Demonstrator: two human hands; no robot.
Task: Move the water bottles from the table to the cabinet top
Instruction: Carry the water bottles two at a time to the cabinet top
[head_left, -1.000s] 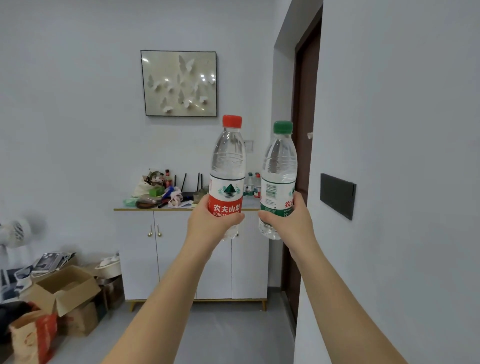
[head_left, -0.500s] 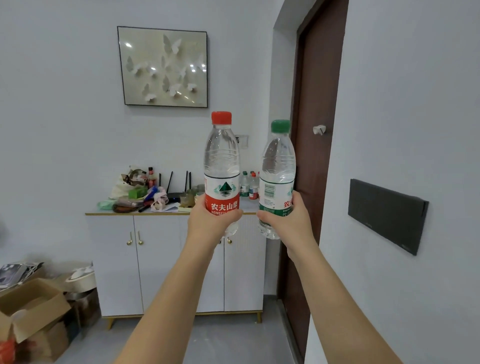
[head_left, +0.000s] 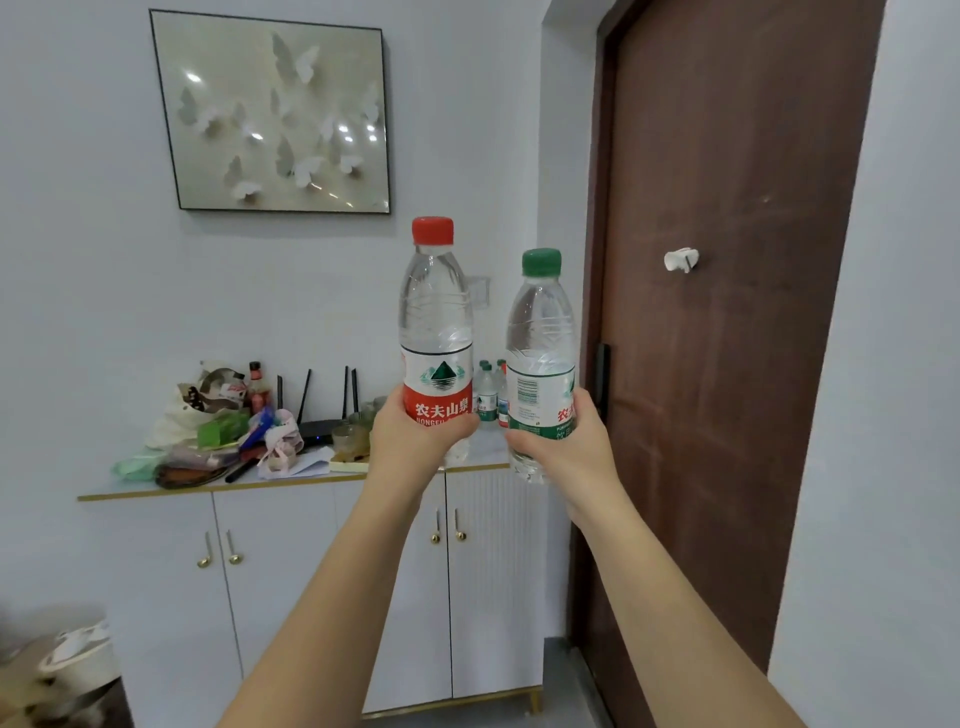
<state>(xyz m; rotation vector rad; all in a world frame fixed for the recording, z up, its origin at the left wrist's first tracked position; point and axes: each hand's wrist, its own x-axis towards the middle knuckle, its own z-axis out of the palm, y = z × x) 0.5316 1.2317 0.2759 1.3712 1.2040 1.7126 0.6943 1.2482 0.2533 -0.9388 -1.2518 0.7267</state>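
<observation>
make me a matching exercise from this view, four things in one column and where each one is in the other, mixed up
Things
1. red-capped water bottle
2. green-capped water bottle
3. router
4. butterfly picture

Places
A. on the wall above the cabinet
B. in the right hand
C. on the cabinet top, among the clutter
D. in the left hand

Pairs: 1-D, 2-B, 3-C, 4-A
</observation>
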